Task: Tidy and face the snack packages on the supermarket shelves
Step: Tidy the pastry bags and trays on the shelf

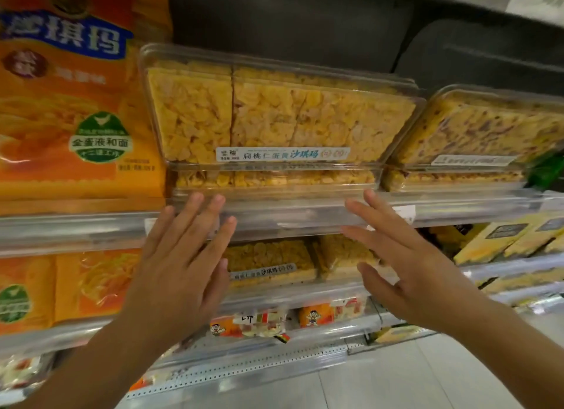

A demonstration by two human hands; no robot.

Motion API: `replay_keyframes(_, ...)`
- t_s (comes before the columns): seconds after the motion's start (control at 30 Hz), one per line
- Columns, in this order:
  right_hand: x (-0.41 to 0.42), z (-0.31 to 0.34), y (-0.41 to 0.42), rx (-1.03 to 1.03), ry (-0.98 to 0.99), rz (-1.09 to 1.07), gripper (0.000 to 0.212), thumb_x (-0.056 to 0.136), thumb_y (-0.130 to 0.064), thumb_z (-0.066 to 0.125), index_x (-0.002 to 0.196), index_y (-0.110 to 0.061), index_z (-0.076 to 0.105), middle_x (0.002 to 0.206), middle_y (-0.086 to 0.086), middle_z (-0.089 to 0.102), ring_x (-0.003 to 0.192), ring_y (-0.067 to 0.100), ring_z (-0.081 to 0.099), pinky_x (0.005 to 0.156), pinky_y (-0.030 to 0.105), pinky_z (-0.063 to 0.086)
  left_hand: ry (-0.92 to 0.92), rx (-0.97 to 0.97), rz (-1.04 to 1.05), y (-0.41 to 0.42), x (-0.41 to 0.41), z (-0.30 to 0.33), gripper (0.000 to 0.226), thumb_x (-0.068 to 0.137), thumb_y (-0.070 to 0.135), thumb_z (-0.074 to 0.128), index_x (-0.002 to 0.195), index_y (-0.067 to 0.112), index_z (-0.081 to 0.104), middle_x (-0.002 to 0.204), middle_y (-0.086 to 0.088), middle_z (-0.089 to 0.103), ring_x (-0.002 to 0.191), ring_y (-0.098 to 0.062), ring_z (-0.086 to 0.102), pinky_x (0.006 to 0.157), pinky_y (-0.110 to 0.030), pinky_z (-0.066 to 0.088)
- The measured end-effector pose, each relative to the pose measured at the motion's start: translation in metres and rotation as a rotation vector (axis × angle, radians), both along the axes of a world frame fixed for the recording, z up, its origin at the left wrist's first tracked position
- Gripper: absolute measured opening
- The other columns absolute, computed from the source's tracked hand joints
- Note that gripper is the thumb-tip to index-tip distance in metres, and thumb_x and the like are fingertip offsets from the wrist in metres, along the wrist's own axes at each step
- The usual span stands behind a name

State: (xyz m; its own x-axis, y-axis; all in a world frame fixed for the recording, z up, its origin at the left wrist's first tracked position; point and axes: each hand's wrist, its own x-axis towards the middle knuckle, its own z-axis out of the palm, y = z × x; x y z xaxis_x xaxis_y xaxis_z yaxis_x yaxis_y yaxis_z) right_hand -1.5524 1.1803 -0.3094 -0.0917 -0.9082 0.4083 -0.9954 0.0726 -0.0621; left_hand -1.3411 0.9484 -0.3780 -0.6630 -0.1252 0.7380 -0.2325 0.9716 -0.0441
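Upper shelf (305, 216): clear snack box (274, 115) lengthwise, label outward.

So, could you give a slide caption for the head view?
Both open hands, left and right, reach toward a clear snack box on the shelf.

Two clear snack boxes (274, 118) of yellow flaky squares sit stacked, seemingly squared to the shelf (305, 216) edge.

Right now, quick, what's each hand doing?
Left hand: open, fingers straight, holding nothing.
Right hand: open, fingers spread, holding nothing.
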Motion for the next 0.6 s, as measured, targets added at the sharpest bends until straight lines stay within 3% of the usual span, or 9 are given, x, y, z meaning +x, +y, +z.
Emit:
replay_keyframes(0.17,-0.002,-0.039,-0.003,0.051,-0.083,-0.152,0.072,0.083,-0.011,0.070,0.146,-0.015,0.035,0.161,0.003,0.013,0.149,0.022,0.006,0.109,0.053,0.036,-0.023,-0.066,0.054,-0.006,-0.004,-0.014,0.058,0.091,0.022,0.050,0.144,0.002,0.039,0.156,-0.017,0.030,0.146,-0.036,0.023,0.116,-0.057,0.020)
replay_keyframes(0.37,-0.001,-0.071,0.000,0.041,-0.134,-0.183,0.063,0.087,-0.019,0.062,0.145,-0.017,0.037,0.163,0.001,0.004,0.149,0.025,0.003,0.111,0.049,0.030,0.005,-0.066,0.043,-0.009,-0.006,-0.022,0.057,0.089,0.019,0.051,0.143,0.001,0.042,0.155,-0.019,0.031,0.146,-0.038,0.023,0.117,-0.059,0.015)
replay_keyframes(0.5,-0.007,-0.112,0.024,0.027,-0.322,-0.179,0.055,0.090,-0.020,0.062,0.140,-0.028,0.040,0.158,-0.013,0.020,0.146,0.011,0.019,0.113,0.028,0.026,-0.060,0.078,0.027,0.021,-0.001,-0.042,0.052,0.089,0.019,0.047,0.139,0.004,0.045,0.154,-0.023,0.030,0.145,-0.041,0.022,0.113,-0.066,0.019)
replay_keyframes(0.6,-0.022,-0.136,0.034,-0.015,-0.712,-0.376,0.043,0.090,-0.028,0.063,0.129,-0.036,0.047,0.131,-0.027,0.048,0.121,-0.001,0.050,0.093,0.017,0.046,-0.175,0.310,-0.010,0.060,0.001,-0.066,0.050,0.092,0.029,0.042,0.138,0.010,0.046,0.153,-0.016,0.036,0.145,-0.035,0.026,0.112,-0.060,0.024)
